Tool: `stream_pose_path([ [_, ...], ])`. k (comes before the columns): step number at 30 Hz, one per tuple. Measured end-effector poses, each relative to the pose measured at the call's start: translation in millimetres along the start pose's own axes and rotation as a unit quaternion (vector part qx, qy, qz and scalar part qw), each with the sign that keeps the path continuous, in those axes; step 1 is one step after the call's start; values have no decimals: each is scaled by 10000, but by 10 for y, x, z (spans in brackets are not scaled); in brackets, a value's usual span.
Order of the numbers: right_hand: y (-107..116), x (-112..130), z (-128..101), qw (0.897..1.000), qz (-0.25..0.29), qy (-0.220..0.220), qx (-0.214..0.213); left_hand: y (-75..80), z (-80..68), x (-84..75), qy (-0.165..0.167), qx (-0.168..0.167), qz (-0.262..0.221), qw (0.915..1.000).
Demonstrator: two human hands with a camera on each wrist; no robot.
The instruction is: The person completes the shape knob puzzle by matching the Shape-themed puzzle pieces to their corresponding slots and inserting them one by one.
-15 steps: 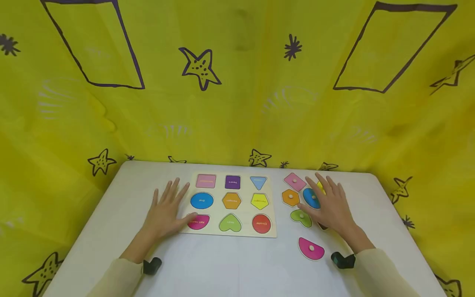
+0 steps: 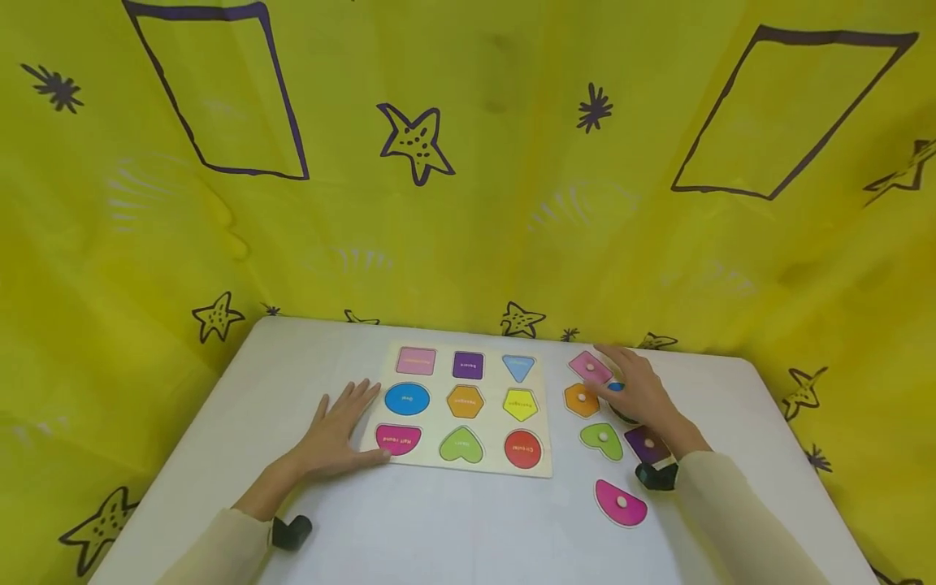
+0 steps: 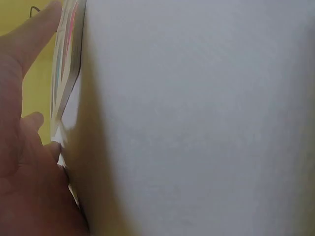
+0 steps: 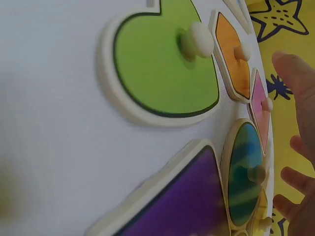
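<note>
My left hand (image 2: pixel 332 435) lies spread at the left side of a shape puzzle board (image 2: pixel 493 455), its thumb at the near-left corner by the printed half round. The right hand (image 2: pixel 643 398) hovers over loose knobbed pieces, thumb and fingers apart and nothing between them. Nearest it are a pink rectangle (image 2: pixel 591 368), an orange hexagon (image 2: pixel 581 400) and a blue oval (image 4: pixel 243 172), partly hidden by this hand in the head view. Closer to me are a green heart (image 2: pixel 602 441), a purple square (image 2: pixel 647 445) and a magenta half round (image 2: pixel 621 504).
A yellow piece (image 4: pixel 261 216) shows beyond the oval in the right wrist view, hidden in the head view. The white table (image 2: pixel 468 528) ends at a yellow curtain (image 2: pixel 468 227) with drawn stars. Each wrist wears a small dark camera.
The right hand has shifted towards the pink rectangle and its fingers have drawn together, uncovering the purple square. My left thumb has slid off the printed half round to the board's corner.
</note>
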State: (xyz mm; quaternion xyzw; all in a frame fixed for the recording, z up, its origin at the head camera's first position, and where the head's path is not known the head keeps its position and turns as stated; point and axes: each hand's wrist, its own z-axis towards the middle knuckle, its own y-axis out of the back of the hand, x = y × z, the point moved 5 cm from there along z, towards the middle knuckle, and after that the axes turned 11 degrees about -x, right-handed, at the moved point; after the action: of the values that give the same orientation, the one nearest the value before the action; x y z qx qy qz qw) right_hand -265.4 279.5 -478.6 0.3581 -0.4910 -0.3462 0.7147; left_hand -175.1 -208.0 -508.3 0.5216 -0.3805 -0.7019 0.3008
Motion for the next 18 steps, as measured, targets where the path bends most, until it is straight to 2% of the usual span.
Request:
stream_pose_path([
  [5, -80, -36, 113, 9996, 197, -176, -94, -5, -23, 13, -37, 10, -95, 9999],
  [14, -195, -170, 186, 9952, 347, -844, -340, -54, -52, 46, -91, -105, 280, 9995],
  [18, -182, -179, 202, 9937, 392, -957, -432, -39, -30, 34, -148, -205, 312, 9992],
])
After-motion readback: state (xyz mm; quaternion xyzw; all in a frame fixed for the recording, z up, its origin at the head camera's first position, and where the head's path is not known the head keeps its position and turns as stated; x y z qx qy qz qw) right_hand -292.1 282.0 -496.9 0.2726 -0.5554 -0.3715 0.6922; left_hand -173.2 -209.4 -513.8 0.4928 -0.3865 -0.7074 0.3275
